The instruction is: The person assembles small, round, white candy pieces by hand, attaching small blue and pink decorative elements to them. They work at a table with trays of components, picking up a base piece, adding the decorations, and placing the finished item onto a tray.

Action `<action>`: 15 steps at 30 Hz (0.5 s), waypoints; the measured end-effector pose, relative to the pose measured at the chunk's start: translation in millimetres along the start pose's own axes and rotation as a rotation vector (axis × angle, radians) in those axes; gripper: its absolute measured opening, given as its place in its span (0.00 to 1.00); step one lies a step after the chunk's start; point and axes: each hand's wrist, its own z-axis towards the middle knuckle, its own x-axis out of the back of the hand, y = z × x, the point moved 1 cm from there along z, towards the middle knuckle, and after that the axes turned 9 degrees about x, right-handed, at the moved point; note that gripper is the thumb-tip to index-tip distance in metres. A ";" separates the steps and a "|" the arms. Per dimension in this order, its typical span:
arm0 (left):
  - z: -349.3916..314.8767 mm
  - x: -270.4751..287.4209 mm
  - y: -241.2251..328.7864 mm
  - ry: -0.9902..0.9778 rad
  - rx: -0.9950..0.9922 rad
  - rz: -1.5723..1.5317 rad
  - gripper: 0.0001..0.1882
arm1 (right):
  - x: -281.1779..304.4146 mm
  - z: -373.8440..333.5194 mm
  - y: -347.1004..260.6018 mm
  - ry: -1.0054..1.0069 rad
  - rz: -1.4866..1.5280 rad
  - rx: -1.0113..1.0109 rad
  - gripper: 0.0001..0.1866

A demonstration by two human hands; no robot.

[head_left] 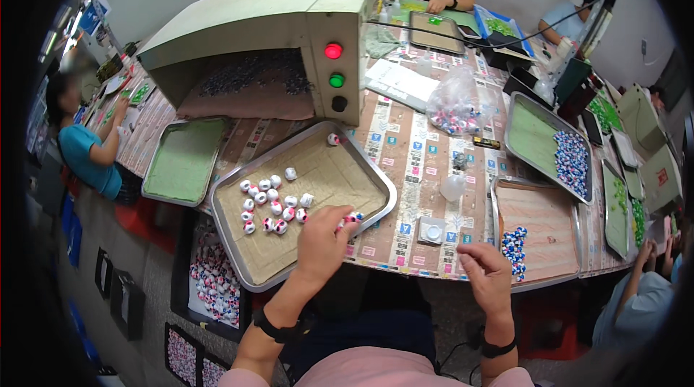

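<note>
The left hand (323, 241), low centre of the frame, pinches several small beads (352, 218) over the metal tray (235, 242) rim; one could slip and roll off the table. The right hand (486, 271), fingers curled loosely, holds nothing visible

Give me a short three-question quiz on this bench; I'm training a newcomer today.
1. True or false: the left hand rests at the edge of the metal tray holding white beads.
2. Which lamp on the machine sits higher? A red, B green.
3. What lies in the tray nearest the right hand?

Key: 1 true; 2 A; 3 a small pile of blue and white beads.
</note>
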 end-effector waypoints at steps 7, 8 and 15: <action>13.5 -9.0 -18.9 -0.070 -0.026 0.186 0.13 | 75.6 -9.7 51.8 0.301 -0.425 -0.116 0.11; 13.4 -6.6 -19.0 -0.086 -0.020 0.161 0.14 | 85.1 -13.8 60.0 0.295 -0.509 -0.084 0.11; 10.4 -0.9 -10.5 -0.015 0.022 0.016 0.18 | 102.9 -18.1 80.6 0.201 -0.657 0.020 0.09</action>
